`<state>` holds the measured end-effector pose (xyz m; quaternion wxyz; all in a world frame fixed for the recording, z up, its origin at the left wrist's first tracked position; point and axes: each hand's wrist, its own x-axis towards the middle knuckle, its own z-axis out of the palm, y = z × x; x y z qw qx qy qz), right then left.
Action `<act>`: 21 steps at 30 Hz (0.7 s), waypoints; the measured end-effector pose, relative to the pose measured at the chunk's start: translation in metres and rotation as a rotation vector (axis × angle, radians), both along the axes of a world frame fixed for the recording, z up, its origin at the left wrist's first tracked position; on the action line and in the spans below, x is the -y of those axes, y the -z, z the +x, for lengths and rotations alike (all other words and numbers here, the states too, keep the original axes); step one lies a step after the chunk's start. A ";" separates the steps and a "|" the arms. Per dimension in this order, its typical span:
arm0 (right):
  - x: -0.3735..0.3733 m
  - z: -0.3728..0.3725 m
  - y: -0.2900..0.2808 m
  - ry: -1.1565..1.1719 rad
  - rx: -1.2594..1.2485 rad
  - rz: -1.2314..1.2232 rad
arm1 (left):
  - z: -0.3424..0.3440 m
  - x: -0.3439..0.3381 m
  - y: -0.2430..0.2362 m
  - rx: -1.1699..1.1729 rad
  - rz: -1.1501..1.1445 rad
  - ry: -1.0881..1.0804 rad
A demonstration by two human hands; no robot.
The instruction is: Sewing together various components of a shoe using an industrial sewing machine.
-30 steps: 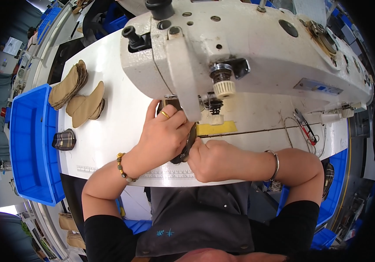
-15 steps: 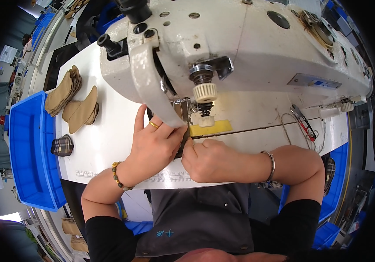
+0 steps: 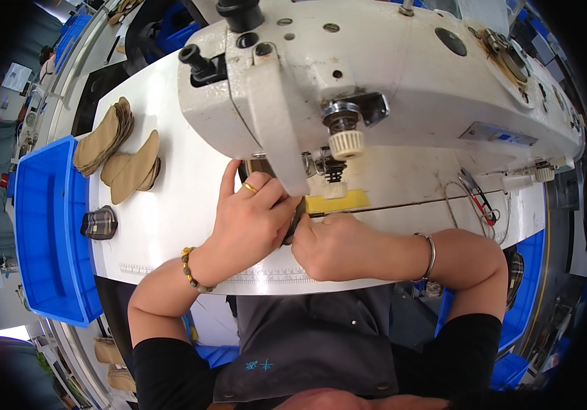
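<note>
A dark piece with a zipper edge (image 3: 290, 231) lies beneath the white sewing machine's (image 3: 396, 75) presser area, mostly hidden by my fingers and the curved arm cover. My left hand (image 3: 245, 222), with a gold ring, presses over it with bent fingers, its index finger reaching beside the needle area. My right hand (image 3: 331, 246) is closed, pinching the piece's near edge with thumb and index finger. A yellow strip (image 3: 340, 199) sits on the white table (image 3: 180, 191) just right of the piece. The needle itself is hidden.
Tan cut pieces (image 3: 98, 137) are stacked at left, near a plaid piece (image 3: 98, 222) and a blue bin (image 3: 44, 225). Red-handled snips (image 3: 485, 212) and cord lie at right. Another blue bin (image 3: 522, 314) is below the table's right end. A straight scale runs along the front edge.
The view has shifted back and forth slightly. Both hands keep their grip on the dark piece, and less of it shows between them than a second ago.
</note>
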<state>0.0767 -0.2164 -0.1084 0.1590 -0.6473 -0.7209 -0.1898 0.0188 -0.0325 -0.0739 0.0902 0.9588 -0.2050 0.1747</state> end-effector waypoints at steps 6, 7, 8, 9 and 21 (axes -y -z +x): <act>-0.006 0.018 0.010 0.076 -0.038 0.018 | 0.019 -0.010 0.009 -0.005 -0.049 -0.037; -0.007 0.020 0.010 0.092 -0.058 0.025 | 0.020 -0.012 0.008 -0.010 -0.039 -0.045; -0.008 0.021 0.011 0.090 -0.056 0.026 | 0.022 -0.014 0.010 -0.008 -0.039 -0.047; -0.008 0.021 0.011 0.102 -0.063 0.026 | 0.023 -0.015 0.012 -0.003 -0.022 -0.056; -0.007 0.016 0.005 0.180 -0.123 0.069 | -0.015 -0.003 -0.028 -0.033 0.059 -0.065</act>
